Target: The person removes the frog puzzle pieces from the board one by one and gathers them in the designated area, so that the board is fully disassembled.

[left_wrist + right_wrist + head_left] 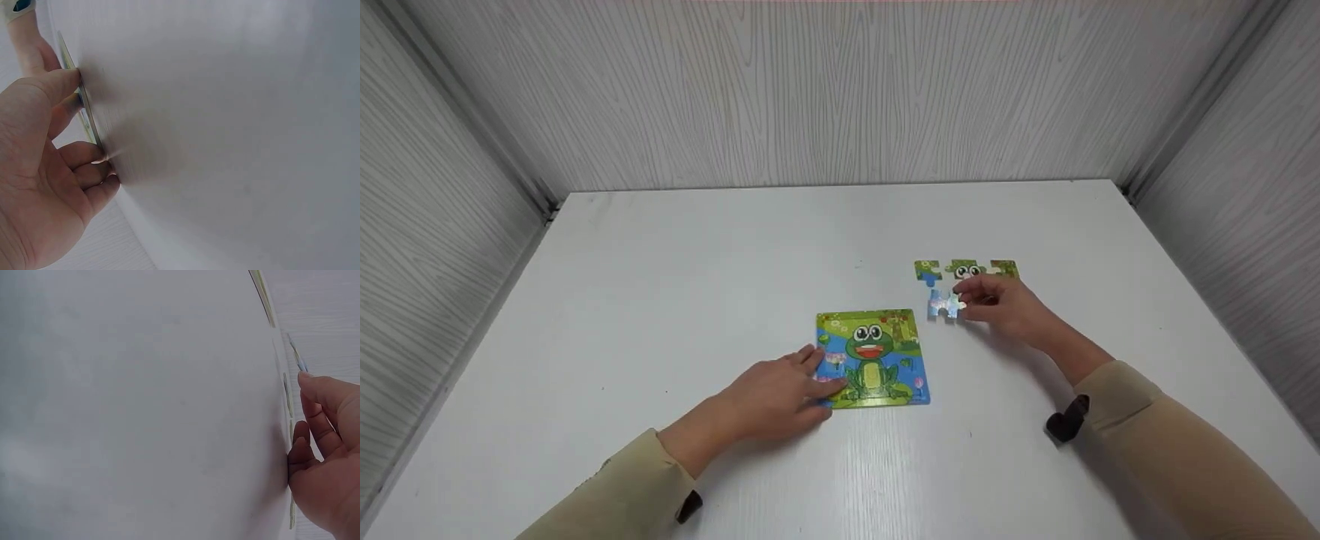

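A square frog puzzle (871, 375) lies on the white table. My left hand (780, 394) rests at its left edge, index finger laid over the picture and the other fingers along the side. In the left wrist view, the thumb and fingertips of this left hand (50, 152) touch the thin edge of the puzzle (90, 115). Up and to the right, my right hand (997, 307) pinches a blue puzzle piece (939, 306) between thumb and fingers. From the right wrist, the piece (296, 353) shows tilted above the table, held by the right hand (326, 433).
Behind the right hand lie loose puzzle pieces: a green and blue one (927, 270), one with the frog's eyes (964, 268) and a green one (1006, 267), partly hidden by the fingers. Pale wood-grain walls (840, 90) enclose the table (675, 285) at the back and sides.
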A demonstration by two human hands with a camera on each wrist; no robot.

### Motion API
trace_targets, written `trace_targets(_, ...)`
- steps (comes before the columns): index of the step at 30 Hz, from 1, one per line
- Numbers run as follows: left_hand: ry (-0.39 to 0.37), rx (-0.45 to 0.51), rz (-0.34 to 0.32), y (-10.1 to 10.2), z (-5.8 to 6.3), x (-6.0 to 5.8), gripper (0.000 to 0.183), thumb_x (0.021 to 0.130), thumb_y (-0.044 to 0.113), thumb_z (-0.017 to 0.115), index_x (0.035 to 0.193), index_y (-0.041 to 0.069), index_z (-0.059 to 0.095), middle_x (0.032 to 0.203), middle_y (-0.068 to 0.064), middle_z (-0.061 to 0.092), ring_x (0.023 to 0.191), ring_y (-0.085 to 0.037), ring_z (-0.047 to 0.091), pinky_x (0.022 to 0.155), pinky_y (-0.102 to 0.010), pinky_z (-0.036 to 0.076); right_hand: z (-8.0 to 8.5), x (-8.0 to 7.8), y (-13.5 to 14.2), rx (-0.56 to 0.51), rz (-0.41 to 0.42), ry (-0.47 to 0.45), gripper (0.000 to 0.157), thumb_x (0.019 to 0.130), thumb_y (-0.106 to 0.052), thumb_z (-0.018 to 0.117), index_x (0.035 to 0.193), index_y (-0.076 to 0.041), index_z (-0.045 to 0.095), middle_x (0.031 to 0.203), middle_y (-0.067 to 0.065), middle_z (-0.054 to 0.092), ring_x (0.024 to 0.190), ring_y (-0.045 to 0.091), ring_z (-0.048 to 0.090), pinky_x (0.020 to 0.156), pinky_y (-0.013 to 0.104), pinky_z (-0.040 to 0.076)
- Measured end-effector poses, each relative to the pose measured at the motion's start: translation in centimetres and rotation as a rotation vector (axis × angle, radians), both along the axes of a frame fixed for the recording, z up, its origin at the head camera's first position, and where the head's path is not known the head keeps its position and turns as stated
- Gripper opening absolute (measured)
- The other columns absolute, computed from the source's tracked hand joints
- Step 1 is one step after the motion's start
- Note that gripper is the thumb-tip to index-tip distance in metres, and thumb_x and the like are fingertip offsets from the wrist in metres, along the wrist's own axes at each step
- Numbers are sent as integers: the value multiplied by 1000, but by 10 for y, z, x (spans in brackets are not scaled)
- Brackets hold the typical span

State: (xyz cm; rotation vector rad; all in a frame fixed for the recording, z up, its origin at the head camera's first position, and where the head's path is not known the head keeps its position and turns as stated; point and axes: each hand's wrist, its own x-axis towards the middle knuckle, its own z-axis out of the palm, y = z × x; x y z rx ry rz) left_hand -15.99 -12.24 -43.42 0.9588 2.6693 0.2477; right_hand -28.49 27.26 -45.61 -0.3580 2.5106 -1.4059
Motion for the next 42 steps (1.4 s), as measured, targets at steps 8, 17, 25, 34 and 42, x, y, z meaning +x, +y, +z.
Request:
trace_targets(8, 5, -8, -1, 1, -2, -1, 47, 108, 43, 55, 154, 29, 59, 163, -28, 39, 154, -41, 36, 112, -56, 47, -1, 1, -3, 5, 22, -18, 35, 97, -10, 79, 130, -5, 71, 122, 13, 69, 108, 26, 60, 87, 23, 51)
trace_targets(17, 14, 14, -9, 0, -2, -1, 47, 108, 41, 55, 153, 28, 60, 161, -29, 40, 153, -42, 36, 112, -56, 47, 0, 0, -5, 43, 28, -28, 36, 97, -15, 79, 132, -8, 73, 125, 10, 71, 110, 25, 61, 84, 25, 51)
trace_targets(25, -12, 17, 19, 0, -1, 0, 48, 107, 43, 55, 153, 31, 59, 163, -26, 39, 154, -41, 35, 114, -58, 45, -5, -2, -6, 61, 34, -29, 39, 98, -15, 78, 136, -6, 71, 129, 14, 70, 107, 27, 58, 76, 24, 51)
trace_targets(34, -25, 17, 24, -1, -1, 1, 48, 107, 43, 55, 154, 32, 58, 164, -26, 37, 155, -41, 33, 115, -58, 43, -6, -1, -6, 82, 35, -37, 36, 99, -16, 78, 134, -9, 72, 128, 9, 71, 109, 26, 60, 83, 23, 52)
trace_targets(42, -7, 7, 15, 0, 0, 0, 48, 107, 44, 56, 153, 32, 60, 163, -27, 40, 153, -42, 36, 113, -58, 45, -3, 2, -9, 110, 27, -38, 36, 99, -18, 77, 134, -13, 73, 129, 5, 72, 114, 25, 62, 94, 27, 52)
